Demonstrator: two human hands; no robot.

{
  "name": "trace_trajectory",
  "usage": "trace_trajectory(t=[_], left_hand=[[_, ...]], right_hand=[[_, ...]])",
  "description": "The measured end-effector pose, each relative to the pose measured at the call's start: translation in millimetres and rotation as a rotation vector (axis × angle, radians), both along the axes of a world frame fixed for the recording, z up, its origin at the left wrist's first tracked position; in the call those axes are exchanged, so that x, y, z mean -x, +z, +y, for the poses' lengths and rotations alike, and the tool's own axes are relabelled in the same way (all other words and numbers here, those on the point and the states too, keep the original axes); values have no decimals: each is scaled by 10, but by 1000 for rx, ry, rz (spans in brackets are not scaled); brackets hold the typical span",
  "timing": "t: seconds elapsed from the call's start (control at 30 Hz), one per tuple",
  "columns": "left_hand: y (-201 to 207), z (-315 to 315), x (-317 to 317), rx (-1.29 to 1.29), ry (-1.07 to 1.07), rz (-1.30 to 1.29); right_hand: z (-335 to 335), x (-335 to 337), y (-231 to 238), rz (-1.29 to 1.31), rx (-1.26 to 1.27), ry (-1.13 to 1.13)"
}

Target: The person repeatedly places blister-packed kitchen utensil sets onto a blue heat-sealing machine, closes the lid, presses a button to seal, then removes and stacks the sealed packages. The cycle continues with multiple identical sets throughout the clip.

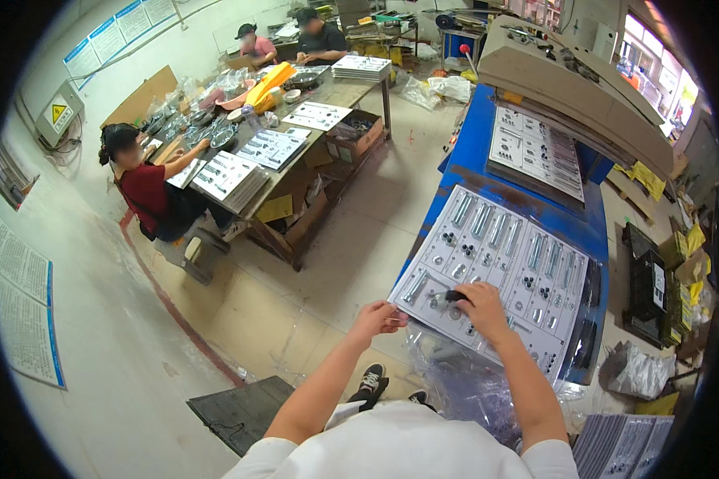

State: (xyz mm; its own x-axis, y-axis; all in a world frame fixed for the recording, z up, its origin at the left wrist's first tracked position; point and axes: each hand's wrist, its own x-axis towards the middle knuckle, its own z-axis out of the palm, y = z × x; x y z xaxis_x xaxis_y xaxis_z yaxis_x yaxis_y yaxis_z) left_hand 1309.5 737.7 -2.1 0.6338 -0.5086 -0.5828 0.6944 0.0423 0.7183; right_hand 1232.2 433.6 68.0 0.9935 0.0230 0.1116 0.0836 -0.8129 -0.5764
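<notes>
A white display card (499, 275) with rows of bolts, nuts and washers lies on the blue machine table in front of me. My right hand (485, 307) is over the card's near part, closed round a small tool with a black handle (456, 295); its working end is too small to make out. At the card's near left corner, my left hand (378, 321) has its fingers pinched together. What is between them, if anything, cannot be made out. Crumpled clear plastic film (463, 375) hangs below the card's near edge.
More hardware cards (535, 152) lie under the machine's beige hood (575, 84), on the blue table (463, 156). At left, a co-worker in a red top (145, 188) sits by a long worktable (276, 191). Stacked cards (623, 447) stand at lower right, near black crates (643, 279).
</notes>
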Motion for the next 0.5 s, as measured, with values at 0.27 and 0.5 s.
trace_trajectory(t=[0.27, 0.5], left_hand=[[5, -15, -144, -100, -78, -8], [-95, 13, -196, -107, -152, -94]], right_hand=[[937, -593, 1133, 94, -296, -305], [1471, -1098, 2451, -602, -334, -106]])
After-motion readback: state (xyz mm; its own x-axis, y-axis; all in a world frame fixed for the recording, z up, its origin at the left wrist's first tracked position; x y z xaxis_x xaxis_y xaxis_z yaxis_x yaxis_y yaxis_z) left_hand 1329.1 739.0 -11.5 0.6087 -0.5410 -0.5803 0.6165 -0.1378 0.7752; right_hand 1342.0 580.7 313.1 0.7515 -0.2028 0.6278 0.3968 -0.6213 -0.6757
